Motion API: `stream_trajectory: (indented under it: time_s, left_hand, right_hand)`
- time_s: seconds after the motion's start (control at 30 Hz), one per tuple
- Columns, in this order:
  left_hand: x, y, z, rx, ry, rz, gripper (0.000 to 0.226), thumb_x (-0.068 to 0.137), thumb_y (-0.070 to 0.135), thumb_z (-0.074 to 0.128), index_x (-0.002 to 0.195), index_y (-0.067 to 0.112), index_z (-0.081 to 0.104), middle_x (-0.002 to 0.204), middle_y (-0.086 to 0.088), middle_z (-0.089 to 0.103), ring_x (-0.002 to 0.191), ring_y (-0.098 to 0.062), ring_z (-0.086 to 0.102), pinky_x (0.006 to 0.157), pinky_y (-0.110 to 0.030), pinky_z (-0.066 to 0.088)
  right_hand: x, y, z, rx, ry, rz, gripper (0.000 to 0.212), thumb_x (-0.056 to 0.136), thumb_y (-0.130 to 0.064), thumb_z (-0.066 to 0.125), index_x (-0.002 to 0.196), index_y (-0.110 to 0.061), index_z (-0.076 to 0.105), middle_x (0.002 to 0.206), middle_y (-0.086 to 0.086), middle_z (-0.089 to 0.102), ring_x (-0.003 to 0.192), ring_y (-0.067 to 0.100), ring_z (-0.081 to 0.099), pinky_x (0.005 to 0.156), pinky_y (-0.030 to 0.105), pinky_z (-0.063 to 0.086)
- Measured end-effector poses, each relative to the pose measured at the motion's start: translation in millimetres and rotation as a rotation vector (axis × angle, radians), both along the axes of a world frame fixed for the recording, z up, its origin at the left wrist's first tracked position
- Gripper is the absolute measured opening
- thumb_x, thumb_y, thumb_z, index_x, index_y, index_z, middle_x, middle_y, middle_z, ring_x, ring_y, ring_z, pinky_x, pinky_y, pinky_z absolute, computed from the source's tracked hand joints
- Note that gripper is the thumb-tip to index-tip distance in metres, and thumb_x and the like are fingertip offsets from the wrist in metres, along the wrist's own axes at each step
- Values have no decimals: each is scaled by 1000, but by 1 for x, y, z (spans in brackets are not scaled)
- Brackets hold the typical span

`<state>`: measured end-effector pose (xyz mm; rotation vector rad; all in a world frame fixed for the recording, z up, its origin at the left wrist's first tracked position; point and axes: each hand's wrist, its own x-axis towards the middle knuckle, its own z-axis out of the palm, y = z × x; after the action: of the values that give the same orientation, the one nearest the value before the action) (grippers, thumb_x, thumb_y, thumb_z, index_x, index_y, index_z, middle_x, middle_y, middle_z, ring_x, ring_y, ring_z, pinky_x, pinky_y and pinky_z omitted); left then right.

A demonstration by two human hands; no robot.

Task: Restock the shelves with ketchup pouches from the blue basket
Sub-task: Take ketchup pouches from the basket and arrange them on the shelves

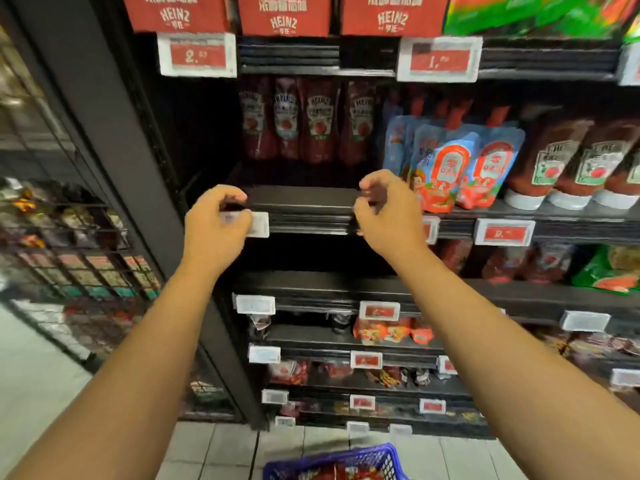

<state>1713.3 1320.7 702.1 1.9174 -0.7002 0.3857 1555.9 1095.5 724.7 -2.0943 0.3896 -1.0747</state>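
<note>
A: What is seen from the head camera?

B: Two hands are held up at a dark shelf (pixel 304 202). The left hand (pixel 216 230) is curled at the shelf's front edge, and a white price tag (pixel 258 224) is touched by its fingers (pixel 239 216). The right hand (pixel 386 213) is at three o'clock from it, fingers curled at the same edge. Whether anything is pinched there cannot be told.

A: Where are the ketchup pouches?

B: Dark red ketchup pouches (pixel 301 123) are stood at the back of the shelf, at twelve o'clock from the hands. Blue pouches (pixel 457 164) are seen at two o'clock. The blue basket (pixel 332 462) is set on the floor at six o'clock, with red packs inside.
</note>
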Motion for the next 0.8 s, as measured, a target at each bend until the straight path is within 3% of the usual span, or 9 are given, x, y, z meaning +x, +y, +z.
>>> stream_trajectory:
  time_s: [0.07, 0.17, 0.3, 0.47, 0.53, 0.63, 0.67, 0.73, 0.8]
  left_hand:
    - [-27, 20, -25, 26, -101, 69, 20, 86, 15, 65, 102, 27, 63, 106, 12, 66, 99, -3, 61, 93, -16, 44]
    - [-69, 53, -86, 122, -47, 113, 25, 83, 17, 62, 108, 20, 65, 109, 10, 63, 99, 0, 55, 93, -5, 36]
    - [-124, 89, -194, 373, 405, 81, 22, 87, 3, 65, 107, 10, 67, 105, -10, 69, 94, -26, 65, 91, -35, 51]
    - [-192, 114, -301, 529, 955, 151, 10, 89, -4, 68, 94, 4, 64, 96, -4, 66, 88, -22, 60, 73, -22, 47]
    - [-209, 120, -342, 718, 991, 128, 15, 89, 6, 71, 103, 4, 68, 105, -6, 68, 97, -25, 64, 82, -30, 51]
    - [-241, 125, -391, 982, 1064, 47, 17, 90, 16, 66, 105, 7, 68, 107, -11, 70, 100, -32, 65, 87, -41, 54]
    - [-250, 126, -408, 1008, 1103, 32, 18, 90, 18, 65, 105, 8, 68, 105, -11, 70, 100, -33, 65, 85, -40, 54]
    - [-267, 127, -445, 1035, 1167, 7, 21, 88, 21, 64, 107, 11, 66, 105, -7, 68, 100, -32, 64, 77, -34, 50]
    - [-282, 131, -487, 1057, 1220, -33, 24, 88, 22, 64, 111, 15, 65, 106, -6, 67, 102, -31, 64, 74, -31, 45]
  right_hand:
    - [-29, 5, -27, -30, -73, 17, 23, 83, -12, 59, 96, -31, 55, 93, -3, 60, 76, 8, 58, 68, 12, 43]
    - [-77, 10, -99, 44, 64, 69, 18, 84, -18, 59, 94, -32, 54, 92, -3, 57, 76, 13, 56, 65, 20, 47]
    - [-136, 12, -209, 143, 552, 82, 15, 81, -10, 70, 92, -6, 60, 82, 9, 63, 78, 28, 60, 72, 42, 51]
    - [-201, 25, -308, 422, 1028, 72, 19, 86, -16, 74, 100, -8, 65, 98, 7, 69, 96, 30, 66, 89, 36, 51]
    - [-215, 35, -340, 488, 1113, 50, 16, 86, -19, 76, 95, -16, 64, 101, 3, 68, 95, 24, 64, 95, 34, 51]
    - [-232, 55, -389, 540, 1206, 18, 15, 83, -25, 76, 78, -25, 61, 92, 1, 67, 91, 25, 65, 81, 28, 48]
    - [-235, 60, -408, 508, 1265, 39, 9, 85, -28, 73, 83, -22, 66, 97, 4, 68, 98, 28, 65, 82, 29, 47]
    - [-240, 70, -453, 442, 1416, 88, 23, 90, -31, 64, 104, -13, 71, 114, 13, 67, 109, 35, 62, 86, 34, 48]
    - [-244, 81, -498, 485, 1489, 101, 26, 89, -33, 58, 103, -15, 71, 112, 15, 67, 104, 36, 64, 79, 33, 46]
